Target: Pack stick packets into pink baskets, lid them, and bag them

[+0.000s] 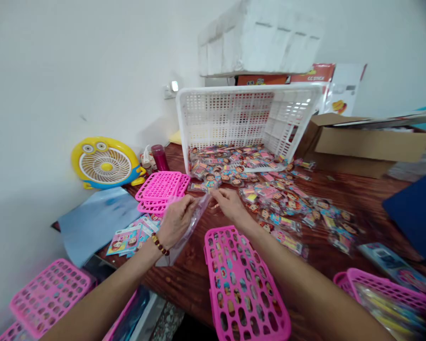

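A clear plastic bag (193, 226) hangs between my hands over the table. My left hand (177, 221), with a beaded bracelet at the wrist, is closed on its near side. The fingers of my right hand (230, 204) are pinched at the bag's upper edge. Below them lies a pink lidded basket (246, 284), small colourful items showing through the holes. Pink perforated lids (161, 187) are stacked beyond my left hand, with printed cards (131, 239) nearby. Ahead, many small bagged figure packets (287, 201) spread out of a tipped white crate (227, 113).
A yellow fan (106, 163) and a dark red jar (159, 158) stand at the left. More pink baskets sit at lower left (51, 296) and lower right (386, 289). A cardboard box (369, 147) and a blue panel (417, 213) are on the right.
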A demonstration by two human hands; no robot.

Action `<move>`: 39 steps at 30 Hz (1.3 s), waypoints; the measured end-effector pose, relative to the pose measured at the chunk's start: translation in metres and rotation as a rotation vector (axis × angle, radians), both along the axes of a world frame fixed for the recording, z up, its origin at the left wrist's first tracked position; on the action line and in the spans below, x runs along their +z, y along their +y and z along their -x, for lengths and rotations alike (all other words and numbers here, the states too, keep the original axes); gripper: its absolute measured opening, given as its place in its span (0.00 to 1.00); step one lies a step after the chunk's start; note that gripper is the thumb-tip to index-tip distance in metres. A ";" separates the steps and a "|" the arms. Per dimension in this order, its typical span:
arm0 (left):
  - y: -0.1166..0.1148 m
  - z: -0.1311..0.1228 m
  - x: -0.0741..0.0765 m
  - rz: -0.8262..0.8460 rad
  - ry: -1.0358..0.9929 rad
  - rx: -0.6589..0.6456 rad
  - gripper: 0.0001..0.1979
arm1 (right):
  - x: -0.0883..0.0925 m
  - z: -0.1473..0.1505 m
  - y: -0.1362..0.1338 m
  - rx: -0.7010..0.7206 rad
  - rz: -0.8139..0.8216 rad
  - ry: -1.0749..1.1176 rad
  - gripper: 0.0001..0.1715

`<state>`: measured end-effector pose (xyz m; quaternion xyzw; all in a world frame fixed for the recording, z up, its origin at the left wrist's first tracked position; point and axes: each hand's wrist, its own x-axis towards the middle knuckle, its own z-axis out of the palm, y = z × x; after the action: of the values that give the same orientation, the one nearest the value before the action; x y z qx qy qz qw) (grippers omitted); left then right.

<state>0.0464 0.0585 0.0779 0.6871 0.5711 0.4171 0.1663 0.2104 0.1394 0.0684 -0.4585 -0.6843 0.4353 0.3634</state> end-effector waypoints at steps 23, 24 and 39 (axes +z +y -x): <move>-0.005 -0.027 0.019 0.020 0.185 -0.124 0.14 | -0.027 -0.049 -0.026 -0.108 0.148 0.280 0.13; -0.002 -0.022 0.023 0.000 0.268 -0.099 0.12 | -0.028 -0.055 -0.026 -0.133 0.142 0.244 0.12; 0.042 -0.068 0.068 0.022 0.816 0.284 0.18 | -0.030 -0.101 -0.075 -0.287 0.119 -0.099 0.11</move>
<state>0.1147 0.1002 0.1460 0.7086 0.6834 0.1237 -0.1248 0.3113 0.0648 0.0383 -0.5930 -0.6019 0.3957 0.3599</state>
